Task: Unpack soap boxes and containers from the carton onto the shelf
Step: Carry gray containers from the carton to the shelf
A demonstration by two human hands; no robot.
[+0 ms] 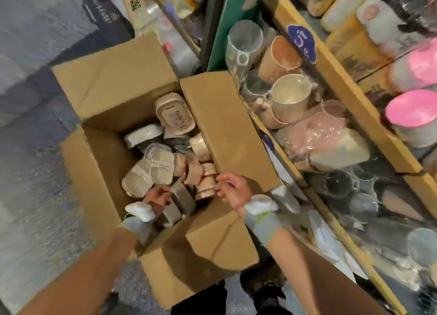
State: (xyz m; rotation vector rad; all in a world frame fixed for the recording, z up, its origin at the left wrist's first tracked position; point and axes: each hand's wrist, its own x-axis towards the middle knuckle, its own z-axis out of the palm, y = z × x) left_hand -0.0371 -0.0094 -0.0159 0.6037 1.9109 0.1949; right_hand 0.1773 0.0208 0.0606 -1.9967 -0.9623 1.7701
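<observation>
Carton (106,149) beside the shelf (350,95) holds jumbled soap boxes (151,173). Left hand (157,196) is inside it, fingers curled, grip unclear. Right hand (233,189) hovers just beside the pink boxes (204,193), fingers loosely parted.

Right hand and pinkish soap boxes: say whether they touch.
Cannot tell. Head view: the right hand reaches the edge of the pinkish soap boxes in the carton, but blur hides contact or gap.

A shop, by its wooden shelves (343,83) crammed with plastic-wrapped mugs (290,99), blue edge label (301,43) and open carton (113,78).
</observation>
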